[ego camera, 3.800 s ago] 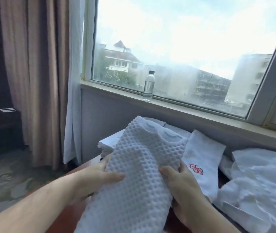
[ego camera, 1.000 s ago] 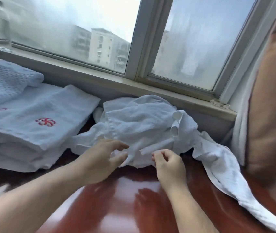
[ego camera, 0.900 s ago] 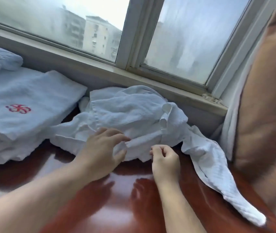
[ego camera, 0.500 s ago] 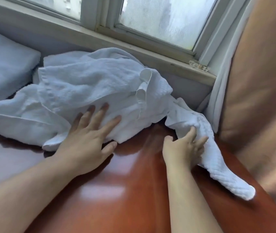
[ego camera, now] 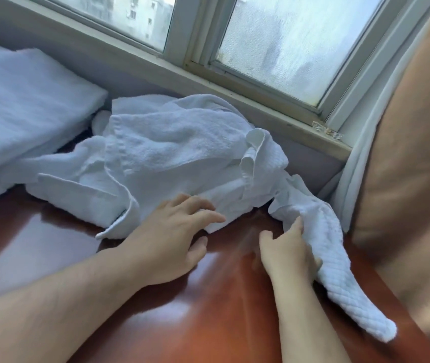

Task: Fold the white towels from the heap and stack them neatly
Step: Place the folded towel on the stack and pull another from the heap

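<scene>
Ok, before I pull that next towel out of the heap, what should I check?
1. Right hand's hold on the waffle towel: cannot tell, cloth hides the fingers.
2. Left hand steadying the heap: ok, fingers rest on its near edge.
3. Waffle towel free of the heap: not ok, its far end runs into it.
4. Folding room on the table: ok, bare wood before both hands.
5. Folded stack ready at left: ok.

Glossy red-brown table (ego camera: 208, 323), misted window (ego camera: 287, 43), pale sill (ego camera: 235, 100), tan curtain (ego camera: 418, 153)
</scene>
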A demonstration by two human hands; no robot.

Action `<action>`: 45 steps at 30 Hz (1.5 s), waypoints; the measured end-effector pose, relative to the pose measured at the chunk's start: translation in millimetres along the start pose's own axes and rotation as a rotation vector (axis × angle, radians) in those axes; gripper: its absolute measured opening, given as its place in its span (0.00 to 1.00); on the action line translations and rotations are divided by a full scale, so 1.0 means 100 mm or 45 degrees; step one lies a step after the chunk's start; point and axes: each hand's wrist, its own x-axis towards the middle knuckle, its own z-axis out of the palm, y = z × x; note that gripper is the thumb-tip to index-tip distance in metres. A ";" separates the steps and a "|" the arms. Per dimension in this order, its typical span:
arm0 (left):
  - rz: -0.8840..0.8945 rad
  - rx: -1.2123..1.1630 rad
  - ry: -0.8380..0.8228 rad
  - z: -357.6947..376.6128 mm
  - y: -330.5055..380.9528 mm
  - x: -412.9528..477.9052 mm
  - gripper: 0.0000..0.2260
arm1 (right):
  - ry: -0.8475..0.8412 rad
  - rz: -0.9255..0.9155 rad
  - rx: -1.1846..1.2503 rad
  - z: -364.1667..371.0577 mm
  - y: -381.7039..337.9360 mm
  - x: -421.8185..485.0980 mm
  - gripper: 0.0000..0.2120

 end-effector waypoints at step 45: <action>-0.516 -0.515 -0.452 -0.27 -0.01 -0.03 0.12 | -0.365 -0.334 0.601 -0.15 -0.23 -0.41 0.10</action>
